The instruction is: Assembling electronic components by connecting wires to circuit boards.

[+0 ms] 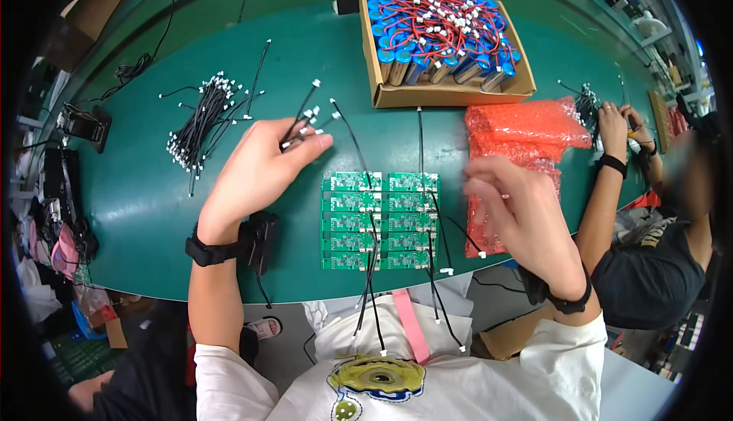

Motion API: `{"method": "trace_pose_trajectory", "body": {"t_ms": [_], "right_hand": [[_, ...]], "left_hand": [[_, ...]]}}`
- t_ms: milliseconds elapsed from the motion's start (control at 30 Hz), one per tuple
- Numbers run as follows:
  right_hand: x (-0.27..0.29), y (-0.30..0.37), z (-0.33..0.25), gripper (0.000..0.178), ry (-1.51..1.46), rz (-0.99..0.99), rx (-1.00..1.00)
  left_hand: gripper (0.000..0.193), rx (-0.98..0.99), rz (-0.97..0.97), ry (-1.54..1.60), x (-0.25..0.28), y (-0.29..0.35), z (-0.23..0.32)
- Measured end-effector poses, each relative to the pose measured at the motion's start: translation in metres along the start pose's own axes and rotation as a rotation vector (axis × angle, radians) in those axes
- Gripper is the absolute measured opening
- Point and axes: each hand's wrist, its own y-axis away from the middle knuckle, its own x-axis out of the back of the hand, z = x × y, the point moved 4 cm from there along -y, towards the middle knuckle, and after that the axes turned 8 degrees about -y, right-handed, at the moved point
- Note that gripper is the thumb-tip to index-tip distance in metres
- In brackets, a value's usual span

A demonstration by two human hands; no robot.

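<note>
My left hand (pixel 267 158) is closed around several short black cables (pixel 294 127) whose white connectors stick out past the fingers. To its right a panel of small green circuit boards (pixel 351 222) lies in two columns on the table. Black cables with white ends run from the boards' connectors, several hanging over the near edge and others pointing away from me. My right hand (pixel 519 203) hovers to the right of the boards, over the red bubble wrap (pixel 504 127). Its fingers are loosely bent and apart, with nothing visible in them.
A bundle of black cables (pixel 200 123) lies at the left of the green table (pixel 267 62). An open cardboard box (pixel 450 99) of blue cylindrical cells with red wires stands at the back. On the right, a co-worker's hands (pixel 615 127) handle another cable bundle (pixel 586 104).
</note>
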Motion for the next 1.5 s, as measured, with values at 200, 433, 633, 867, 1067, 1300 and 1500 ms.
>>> {"method": "trace_pose_trajectory", "body": {"t_ms": [200, 433, 633, 867, 1067, 1300, 1500], "right_hand": [[-0.025, -0.053, 0.006, 0.026, 0.242, -0.017, 0.171], [-0.039, -0.076, -0.004, 0.026, 0.205, -0.001, 0.222], [-0.037, -0.039, -0.047, 0.027, 0.061, 0.124, 0.449], [-0.048, -0.04, -0.063, 0.032, -0.129, 0.097, 0.393], [-0.038, -0.046, -0.062, 0.008, -0.15, -0.004, 0.25], [-0.013, -0.012, -0.013, 0.029, 0.346, -0.005, 0.328], [-0.025, -0.012, -0.003, 0.047, 0.09, -0.185, 0.204]], "left_hand": [[0.021, -0.062, -0.045, 0.039, -0.004, 0.004, -0.005], [0.029, 0.029, -0.142, 0.631, 0.001, 0.003, -0.006], [0.028, -0.182, -0.135, 0.693, -0.012, 0.016, 0.017], [0.022, -0.446, 0.077, 0.875, -0.04, 0.023, 0.041], [0.038, -0.479, 0.218, 0.954, -0.016, 0.032, 0.036], [0.036, -0.182, 0.178, 1.095, 0.038, 0.099, -0.019], [0.027, -0.039, 0.309, 0.294, 0.031, 0.085, -0.073]]}}
